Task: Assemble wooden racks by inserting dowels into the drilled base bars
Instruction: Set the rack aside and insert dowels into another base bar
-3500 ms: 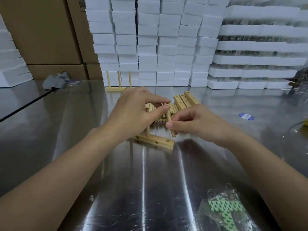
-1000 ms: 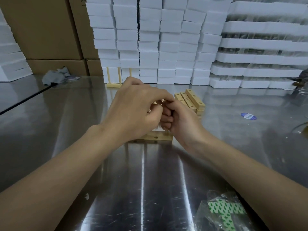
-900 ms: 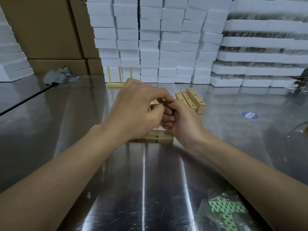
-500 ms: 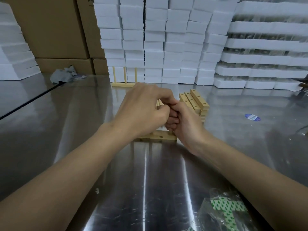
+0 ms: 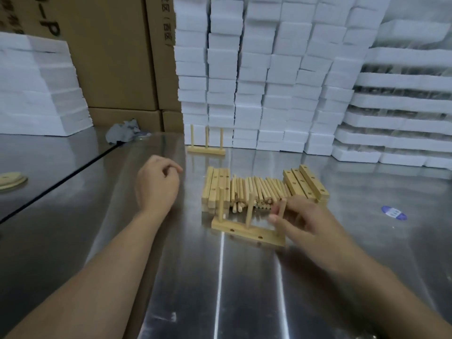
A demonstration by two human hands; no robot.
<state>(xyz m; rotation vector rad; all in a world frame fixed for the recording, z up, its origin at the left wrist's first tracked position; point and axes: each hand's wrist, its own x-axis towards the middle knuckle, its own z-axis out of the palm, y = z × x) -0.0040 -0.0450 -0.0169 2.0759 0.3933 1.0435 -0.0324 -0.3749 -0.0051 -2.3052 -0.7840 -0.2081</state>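
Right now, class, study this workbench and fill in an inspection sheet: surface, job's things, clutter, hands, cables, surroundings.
Surface: shiny metal table, reflective.
Job's things: base bar with three upright dowels; loose dowels behind it, between a left bar stack and a right bar stack; finished rack at the back.
Clutter: grey rag; blue sticker; wooden disc at far left.
Hands: left hand loosely curled, holds nothing; right hand holds the end dowel, slightly blurred.
Cables: nothing seen.
Surroundings: stacked white foam blocks; cardboard boxes.
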